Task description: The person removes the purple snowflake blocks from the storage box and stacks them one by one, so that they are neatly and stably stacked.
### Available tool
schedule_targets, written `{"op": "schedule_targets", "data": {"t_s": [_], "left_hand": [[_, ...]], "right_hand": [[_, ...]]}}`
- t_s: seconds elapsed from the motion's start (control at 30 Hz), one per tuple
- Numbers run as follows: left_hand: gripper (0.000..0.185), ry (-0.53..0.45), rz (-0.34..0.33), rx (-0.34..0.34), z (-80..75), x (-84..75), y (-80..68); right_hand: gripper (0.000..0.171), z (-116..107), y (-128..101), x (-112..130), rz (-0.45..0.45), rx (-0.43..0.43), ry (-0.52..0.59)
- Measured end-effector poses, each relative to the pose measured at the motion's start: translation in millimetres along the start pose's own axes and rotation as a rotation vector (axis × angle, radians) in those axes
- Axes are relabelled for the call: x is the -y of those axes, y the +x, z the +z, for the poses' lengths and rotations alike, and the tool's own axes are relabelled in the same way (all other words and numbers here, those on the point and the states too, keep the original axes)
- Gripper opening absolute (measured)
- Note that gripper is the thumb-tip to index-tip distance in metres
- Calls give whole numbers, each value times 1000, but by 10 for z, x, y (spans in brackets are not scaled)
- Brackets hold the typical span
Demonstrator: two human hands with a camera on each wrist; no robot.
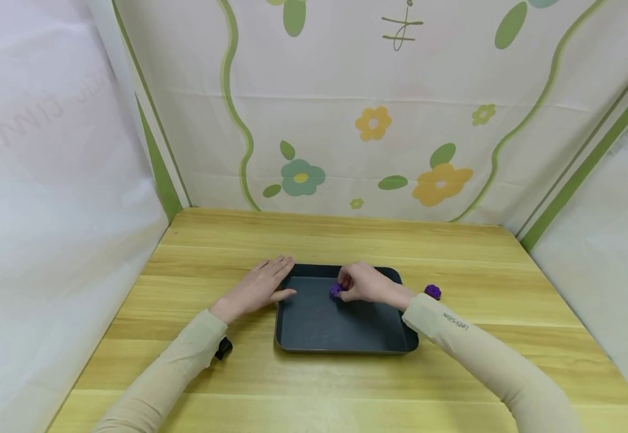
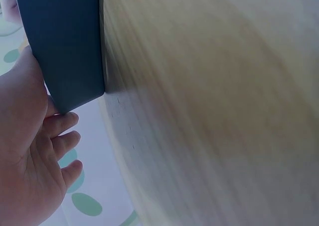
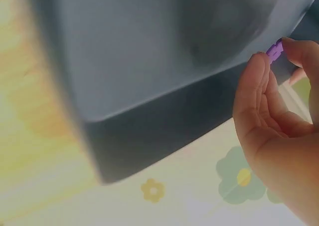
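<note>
A dark grey rectangular baking tray [image 1: 341, 328] lies on the wooden table. My left hand [image 1: 257, 285] rests at its upper left corner with fingers extended; in the left wrist view that hand [image 2: 30, 136] is beside the tray's outer wall [image 2: 65, 41]. Over the tray, my right hand [image 1: 365, 282] pinches a small purple flower-shaped piece [image 1: 336, 291] between thumb and fingers. The right wrist view shows the purple piece [image 3: 274, 51] edge-on at the fingertips. Whether it touches the tray bottom I cannot tell. Another purple flower-shaped piece [image 1: 432, 292] lies on the table just right of the tray.
The wooden table [image 1: 314, 397] extends around the tray on all sides. A white cloth with printed flowers [image 1: 346, 78] hangs behind it, and white cloth panels stand at left and right. A small black object [image 1: 224, 347] shows beside the left sleeve.
</note>
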State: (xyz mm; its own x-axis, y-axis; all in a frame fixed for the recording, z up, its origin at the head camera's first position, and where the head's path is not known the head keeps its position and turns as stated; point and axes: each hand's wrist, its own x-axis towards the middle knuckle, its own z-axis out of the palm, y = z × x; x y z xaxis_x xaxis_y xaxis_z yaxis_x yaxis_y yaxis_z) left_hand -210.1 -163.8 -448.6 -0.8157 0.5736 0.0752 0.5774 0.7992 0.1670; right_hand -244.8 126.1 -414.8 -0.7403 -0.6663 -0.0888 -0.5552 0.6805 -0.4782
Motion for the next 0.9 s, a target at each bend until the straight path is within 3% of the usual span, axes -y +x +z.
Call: {"op": "schedule_targets", "data": {"t_s": [0.9], "left_hand": [[76,8,1,-9,21,6,-4]], "right_hand": [[18,-392,-514,-548,107,-158,14]]}}
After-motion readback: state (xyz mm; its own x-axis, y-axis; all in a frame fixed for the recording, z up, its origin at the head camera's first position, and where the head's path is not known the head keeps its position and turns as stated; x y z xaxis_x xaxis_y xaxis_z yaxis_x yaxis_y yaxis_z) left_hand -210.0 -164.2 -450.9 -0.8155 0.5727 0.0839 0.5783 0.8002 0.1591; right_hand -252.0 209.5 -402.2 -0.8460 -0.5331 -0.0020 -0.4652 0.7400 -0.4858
